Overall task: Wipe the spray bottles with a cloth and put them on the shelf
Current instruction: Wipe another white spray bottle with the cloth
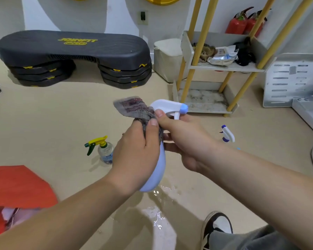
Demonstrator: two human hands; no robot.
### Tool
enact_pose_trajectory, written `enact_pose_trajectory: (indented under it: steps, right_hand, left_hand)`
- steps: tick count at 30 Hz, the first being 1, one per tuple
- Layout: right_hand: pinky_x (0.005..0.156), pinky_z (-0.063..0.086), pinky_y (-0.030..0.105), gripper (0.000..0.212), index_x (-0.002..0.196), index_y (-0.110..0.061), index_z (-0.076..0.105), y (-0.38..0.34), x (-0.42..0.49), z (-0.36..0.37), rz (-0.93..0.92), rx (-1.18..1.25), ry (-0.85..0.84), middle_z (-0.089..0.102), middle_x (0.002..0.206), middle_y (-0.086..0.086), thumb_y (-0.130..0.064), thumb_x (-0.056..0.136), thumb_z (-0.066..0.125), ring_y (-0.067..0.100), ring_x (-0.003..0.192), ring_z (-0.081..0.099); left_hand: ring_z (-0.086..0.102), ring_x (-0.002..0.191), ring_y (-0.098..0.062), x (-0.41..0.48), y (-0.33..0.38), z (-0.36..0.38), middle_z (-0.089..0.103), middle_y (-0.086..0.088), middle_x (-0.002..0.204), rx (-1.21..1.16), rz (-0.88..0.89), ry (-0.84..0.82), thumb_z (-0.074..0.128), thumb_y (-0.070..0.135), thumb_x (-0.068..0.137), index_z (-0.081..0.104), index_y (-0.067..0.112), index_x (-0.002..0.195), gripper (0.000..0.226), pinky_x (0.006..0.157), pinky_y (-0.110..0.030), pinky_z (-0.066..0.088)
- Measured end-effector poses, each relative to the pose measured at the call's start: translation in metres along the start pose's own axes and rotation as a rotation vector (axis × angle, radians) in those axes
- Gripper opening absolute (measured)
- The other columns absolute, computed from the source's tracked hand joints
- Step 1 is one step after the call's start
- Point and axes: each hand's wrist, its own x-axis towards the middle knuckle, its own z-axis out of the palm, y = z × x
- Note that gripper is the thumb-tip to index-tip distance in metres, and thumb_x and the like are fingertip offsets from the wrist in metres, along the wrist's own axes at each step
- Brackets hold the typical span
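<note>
Black step platform [72,45] on stacked risers against the wall — yellow lettering on top. Beside it, a pale cube-shaped box [167,58]. Two red fire extinguishers [237,27] far back. Wet patch [159,213] on the beige floor [52,114] — just beside a black-and-white shoe [218,224]. Red sheet [20,184] lower left.

We look through one wide-angle camera worn on the person's head, facing forward and tilted down. The left hand [134,147] and right hand [186,139] sit close to the lens at centre, forearms entering from the bottom edge. Farther off lie the floor [61,114] and, upper right, the shelf [224,69].
</note>
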Motion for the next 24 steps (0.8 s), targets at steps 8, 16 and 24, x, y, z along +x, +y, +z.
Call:
enact_pose_trajectory:
  steps: [8,16,24]
  right_hand:
    - [0.06,0.062,0.026,0.02,0.113,-0.018,0.069,-0.017,0.014,-0.017,-0.041,0.078,0.214,0.077,0.1,-0.001,-0.033,0.099,0.07,0.017,0.083,0.074]
    - [0.057,0.057,0.022,0.023,0.113,-0.016,0.073,-0.001,0.005,0.008,0.021,0.088,0.101,0.081,0.097,0.001,-0.032,0.097,0.072,0.01,0.066,0.073]
    - [0.064,0.064,0.03,0.026,0.119,-0.016,0.066,-0.019,0.016,-0.015,-0.039,0.146,0.232,0.077,0.103,0.004,-0.032,0.099,0.07,0.019,0.079,0.077]
  left_hand:
    - [0.065,0.096,-0.005,0.008,-0.024,0.0,0.066,0.013,0.108,-0.434,-0.595,-0.155,0.035,0.049,0.11,0.063,0.031,0.125,0.037,0.071,-0.029,0.052]
    - [0.06,0.091,-0.03,-0.007,-0.01,0.009,0.065,-0.004,0.094,0.423,0.26,0.056,0.036,0.048,0.1,0.055,0.023,0.092,0.033,0.07,-0.036,0.022]
    - [0.058,0.08,0.007,0.001,-0.039,0.001,0.057,0.02,0.091,-0.165,-0.163,-0.093,0.038,0.048,0.108,0.058,0.026,0.1,0.03,0.066,-0.006,0.04]
